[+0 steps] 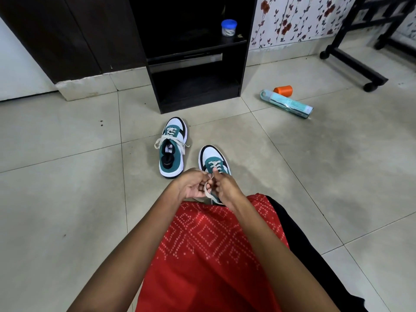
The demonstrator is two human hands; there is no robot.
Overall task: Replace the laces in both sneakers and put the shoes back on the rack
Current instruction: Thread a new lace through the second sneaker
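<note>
Two white, teal and black sneakers stand on the tiled floor, toes pointing away from me. The left sneaker stands alone, its cream lace tied in a loose bow across the tongue. The right sneaker is closer to me, its heel half hidden under my hands. My left hand and my right hand meet over its tongue, both pinching the cream lace, which loops between my fingers. The black shoe rack stands open just beyond the shoes.
A small blue-lidded jar sits on the rack's upper shelf. To the right on the floor lie a teal wrapped roll and an orange cup. A black wheeled frame stands at far right. My red garment covers my lap.
</note>
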